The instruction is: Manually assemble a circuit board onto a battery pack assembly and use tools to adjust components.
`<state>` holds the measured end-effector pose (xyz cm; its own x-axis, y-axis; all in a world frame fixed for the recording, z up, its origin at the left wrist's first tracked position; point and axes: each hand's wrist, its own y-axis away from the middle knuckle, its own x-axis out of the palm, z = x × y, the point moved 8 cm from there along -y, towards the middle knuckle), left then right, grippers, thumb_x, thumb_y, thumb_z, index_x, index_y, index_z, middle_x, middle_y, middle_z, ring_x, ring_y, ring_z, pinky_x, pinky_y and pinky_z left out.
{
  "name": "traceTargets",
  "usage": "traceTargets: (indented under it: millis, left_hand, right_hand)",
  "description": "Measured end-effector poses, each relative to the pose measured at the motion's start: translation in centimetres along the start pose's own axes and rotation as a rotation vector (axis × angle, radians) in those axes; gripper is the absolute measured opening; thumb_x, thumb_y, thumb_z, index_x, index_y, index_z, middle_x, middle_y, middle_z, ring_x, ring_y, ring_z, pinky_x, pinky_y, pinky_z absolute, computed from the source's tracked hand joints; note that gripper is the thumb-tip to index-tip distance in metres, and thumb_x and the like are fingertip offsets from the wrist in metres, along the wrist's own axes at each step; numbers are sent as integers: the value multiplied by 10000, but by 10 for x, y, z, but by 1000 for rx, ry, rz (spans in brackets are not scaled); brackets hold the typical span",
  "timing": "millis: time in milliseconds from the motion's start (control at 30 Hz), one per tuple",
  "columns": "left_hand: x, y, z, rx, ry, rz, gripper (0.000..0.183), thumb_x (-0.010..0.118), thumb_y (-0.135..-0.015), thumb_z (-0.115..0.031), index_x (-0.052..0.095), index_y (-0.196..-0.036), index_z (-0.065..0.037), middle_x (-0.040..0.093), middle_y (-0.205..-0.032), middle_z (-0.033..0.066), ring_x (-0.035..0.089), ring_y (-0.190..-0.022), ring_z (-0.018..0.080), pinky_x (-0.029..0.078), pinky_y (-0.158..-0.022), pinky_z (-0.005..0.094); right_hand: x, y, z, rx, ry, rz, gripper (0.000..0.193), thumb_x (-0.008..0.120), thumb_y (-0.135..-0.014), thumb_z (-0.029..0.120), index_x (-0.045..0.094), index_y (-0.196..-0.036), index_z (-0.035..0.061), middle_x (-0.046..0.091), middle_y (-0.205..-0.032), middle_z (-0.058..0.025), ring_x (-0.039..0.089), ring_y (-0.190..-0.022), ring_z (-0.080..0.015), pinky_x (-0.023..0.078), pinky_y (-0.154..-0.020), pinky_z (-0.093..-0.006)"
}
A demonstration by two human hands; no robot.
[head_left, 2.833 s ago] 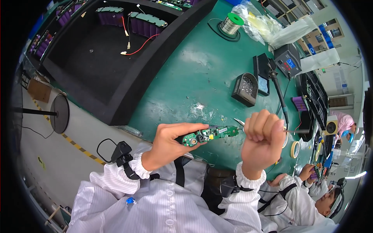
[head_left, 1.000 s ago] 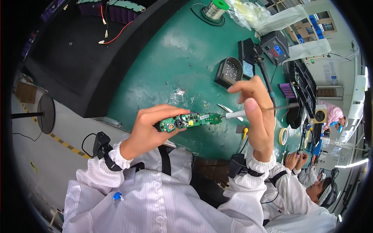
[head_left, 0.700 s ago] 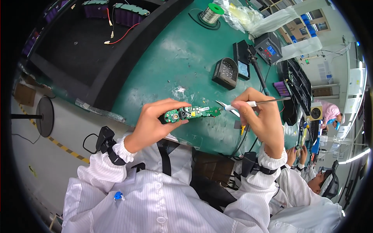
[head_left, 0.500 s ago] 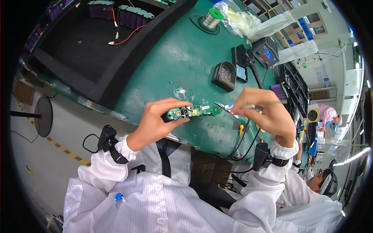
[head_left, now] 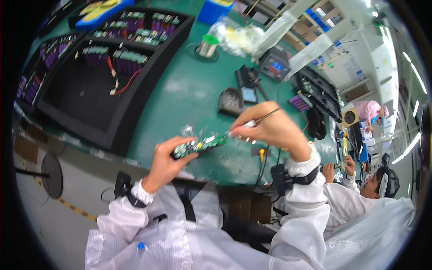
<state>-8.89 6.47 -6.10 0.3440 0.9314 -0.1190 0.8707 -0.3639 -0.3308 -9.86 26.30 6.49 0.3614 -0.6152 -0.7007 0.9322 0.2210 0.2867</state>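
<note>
A narrow green circuit board (head_left: 209,143) with small parts on it is pinched between the thumb and fingers of my left hand (head_left: 165,163), just above the bench. My right hand (head_left: 272,130) is closed on a slim tool (head_left: 269,115); a white part shows at the fingers and a thin dark shaft sticks out past the knuckles. Motion blur hides the tool's exact kind. The right fingertips are at the far right end of the board; I cannot tell whether they touch it.
A black tray (head_left: 135,90) with purple battery packs (head_left: 128,63) stands at left on the green bench (head_left: 173,108). Beyond my hands are a solder spool (head_left: 207,47), a soldering station (head_left: 274,65) and a black tip-cleaner holder (head_left: 230,101). A co-worker (head_left: 375,182) sits at right.
My view has shifted, so the bench sits differently in the picture. My right hand has come closer to the board's end, and the tool now points back over the hand. The left hand still holds the board.
</note>
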Motion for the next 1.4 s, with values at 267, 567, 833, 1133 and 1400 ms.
traceTargets:
  millis: [267,567,833,1133,1400]
  left_hand:
    - [1,2,6,-33,6,6,373,803,-782,14,728,-1148,7,734,-949,125,698,-857,189,517,-790,303]
    - [0,2,11,-149,59,-14,356,811,-793,-5,735,-1141,-1,734,-1008,117,689,-905,176,516,-821,298]
    - [-4,-14,-56,54,-76,118,642,806,-837,-140,541,-1403,12,676,-1261,150,630,-1212,269,462,-1048,380]
    - [52,-87,-69,34,-110,442,417,740,-832,-62,602,-1213,36,716,-1063,186,695,-988,306,518,-910,390]
    - [60,-99,-63,-58,-180,433,250,820,-716,-55,646,-862,48,680,-717,133,661,-670,197,517,-669,345]
  right_hand:
    - [0,2,7,-20,52,50,125,776,-864,112,782,-927,4,743,-774,-63,716,-683,-143,551,-617,-266]
    - [4,-4,17,-325,87,75,150,814,-814,97,794,-951,39,716,-863,-75,669,-799,-197,529,-702,-328]
    - [0,-6,10,-218,-79,-8,216,799,-774,37,755,-983,7,767,-899,-97,729,-829,-171,544,-758,-305]
    - [5,-8,6,-280,-138,104,248,695,-798,-92,710,-1038,-34,740,-987,-91,725,-940,-168,553,-846,-309]
    - [4,9,7,-341,-224,-58,227,790,-793,19,725,-1007,-22,729,-1005,-90,701,-936,-164,556,-899,-332]
